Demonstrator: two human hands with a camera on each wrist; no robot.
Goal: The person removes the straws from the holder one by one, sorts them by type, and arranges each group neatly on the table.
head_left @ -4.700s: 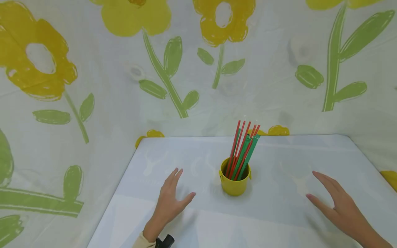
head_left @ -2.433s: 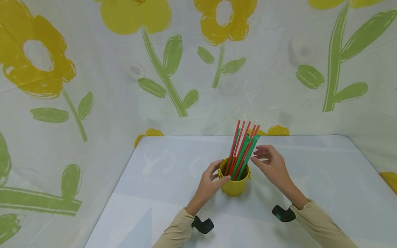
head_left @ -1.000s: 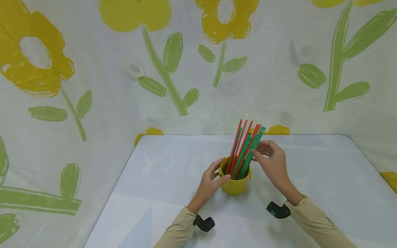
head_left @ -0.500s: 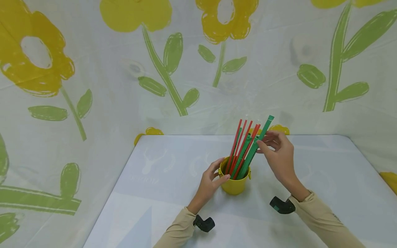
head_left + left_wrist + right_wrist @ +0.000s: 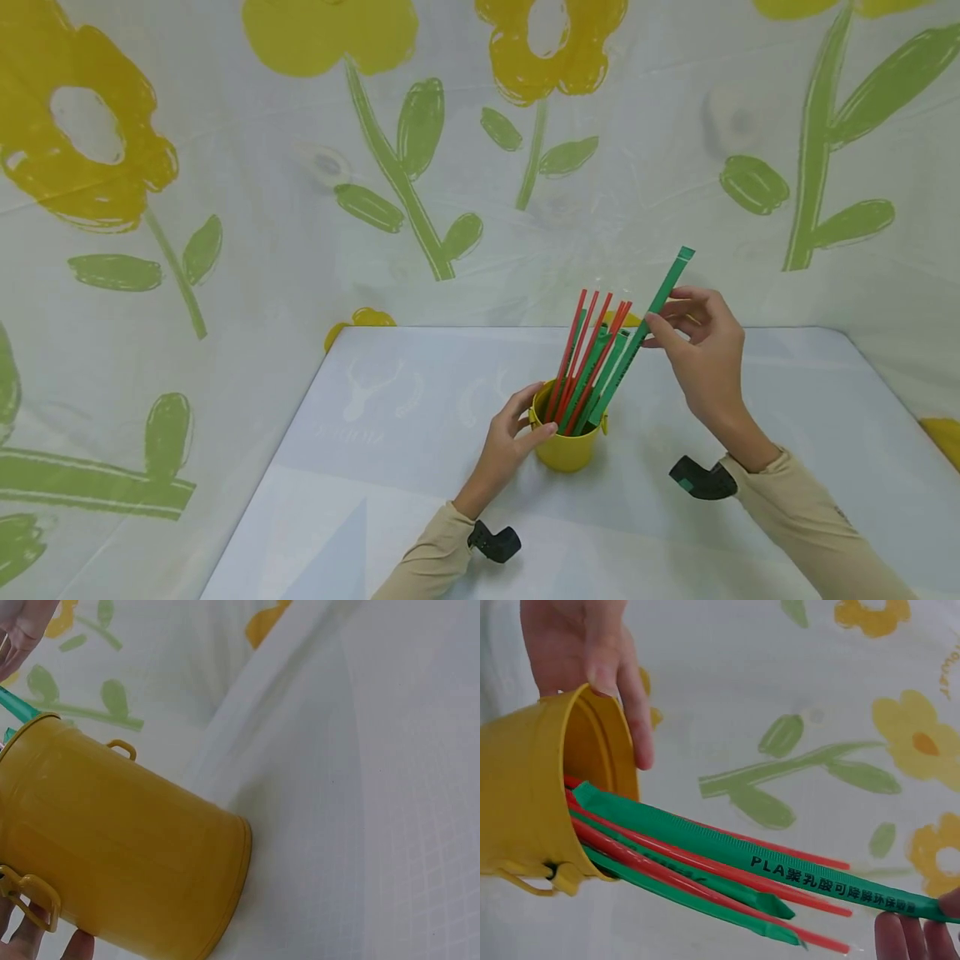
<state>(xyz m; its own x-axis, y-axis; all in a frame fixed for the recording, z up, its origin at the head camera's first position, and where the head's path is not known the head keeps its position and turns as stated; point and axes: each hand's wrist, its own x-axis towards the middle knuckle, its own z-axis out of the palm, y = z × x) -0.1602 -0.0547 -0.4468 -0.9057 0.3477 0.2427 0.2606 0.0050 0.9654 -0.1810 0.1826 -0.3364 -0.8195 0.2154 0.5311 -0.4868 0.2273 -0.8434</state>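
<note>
A small yellow bucket (image 5: 566,454) stands on the white table, holding red straws (image 5: 825,941) and straws in green paper wrappers (image 5: 774,904). At its left side my left hand (image 5: 504,446) holds the rim, thumb at the front and fingers behind. My right hand (image 5: 708,354), up and to the right of the bucket, pinches one green-wrapped straw (image 5: 670,279) below its upper end. That straw slants, and its lower end (image 5: 589,796) is at the bucket's mouth. Black print runs along its wrapper. In the left wrist view the bucket's wall (image 5: 135,840) hides most of the straws.
The white table (image 5: 375,500) ends at a back edge behind the bucket. A white cloth with yellow flowers (image 5: 90,125) and green leaves hangs beyond it. Each wrist wears a black camera mount (image 5: 703,479), and the sleeves (image 5: 817,517) are beige.
The right hand came to the bucket, took hold of a green-wrapped straw and has drawn it up and to the right. The left hand moved in to the rim and has stayed there.
</note>
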